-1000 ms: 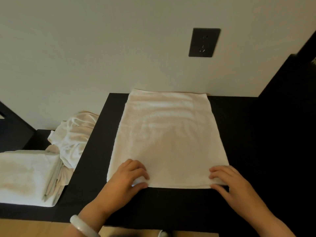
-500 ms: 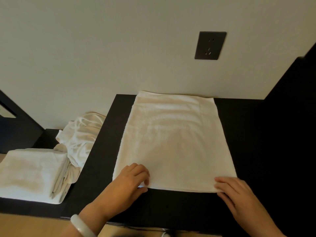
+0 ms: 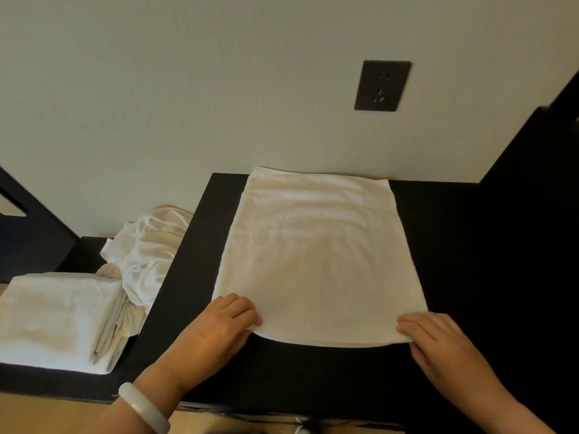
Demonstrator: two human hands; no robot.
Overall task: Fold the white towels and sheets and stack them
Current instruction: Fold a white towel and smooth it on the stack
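1. Towel (image 3: 316, 261): white, already folded into a flat rectangle of several layers. It lies in the middle of the dark worktop (image 3: 470, 245), with its far edge against the wall (image 3: 188, 89). Laying it square to the person leaves both near corners in easy reach.
2. Left hand (image 3: 219, 327): at the towel's near-left corner. Its grip is narrow and closed on the cloth, with the fingers curled over the top and the thumb apparently tucked under the edge. A pale bracelet (image 3: 144, 408) sits on the wrist.
3. Right hand (image 3: 438, 343): at the near-right corner. Its grip likewise holds the towel, fingertips on top and thumb below the hem. Gripping both corners keeps the layers together and the edge straight.
4. Step in hand, by judgement: the near edge bows slightly off the worktop, which suggests it is about to be carried toward the far edge for another fold.
5. Folded stack (image 3: 53, 314): white linen, squared up, on a lower surface (image 3: 78, 255) to the left, well apart from the towel. It probably serves as the place for finished pieces.
6. Loose linen (image 3: 147, 249): a crumpled white heap just behind the stack and touching it. It seems to be waiting its turn.
7. Socket (image 3: 382, 85): a dark plate on the wall above the towel, with nothing plugged in.
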